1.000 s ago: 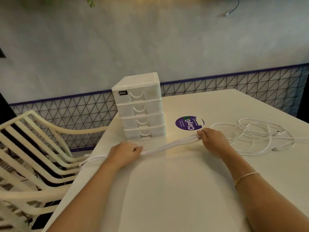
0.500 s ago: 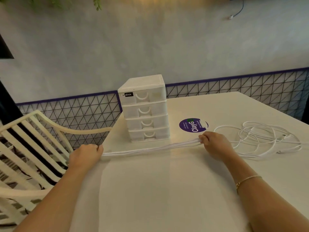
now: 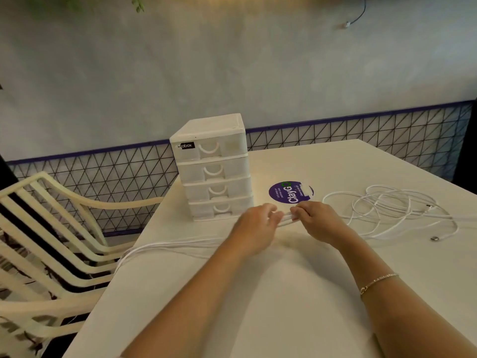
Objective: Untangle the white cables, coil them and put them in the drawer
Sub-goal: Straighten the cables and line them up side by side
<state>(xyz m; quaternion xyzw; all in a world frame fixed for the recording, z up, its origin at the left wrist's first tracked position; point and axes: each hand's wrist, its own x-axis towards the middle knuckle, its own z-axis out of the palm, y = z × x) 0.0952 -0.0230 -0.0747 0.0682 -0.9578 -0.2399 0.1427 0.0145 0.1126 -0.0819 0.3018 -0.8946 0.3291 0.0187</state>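
Several white cables (image 3: 387, 208) lie in loose tangled loops on the white table (image 3: 271, 293), right of centre. A straightened bundle of the same cables (image 3: 175, 245) runs left across the table and drops over its left edge. My right hand (image 3: 320, 223) pinches the bundle in front of the drawer unit. My left hand (image 3: 255, 231) is beside it, fingers closing on the same strands, a short gap between the hands. The white four-drawer unit (image 3: 214, 166) stands behind the hands, all drawers shut.
A round purple sticker (image 3: 284, 193) is on the table behind my right hand. A cream slatted chair (image 3: 51, 228) stands close to the table's left edge. A wire-mesh fence (image 3: 361, 140) and a grey wall lie behind the table.
My left hand let go far out at the table's left edge and came back right to meet my right hand. The pulled-out bundle now lies slack on the table.
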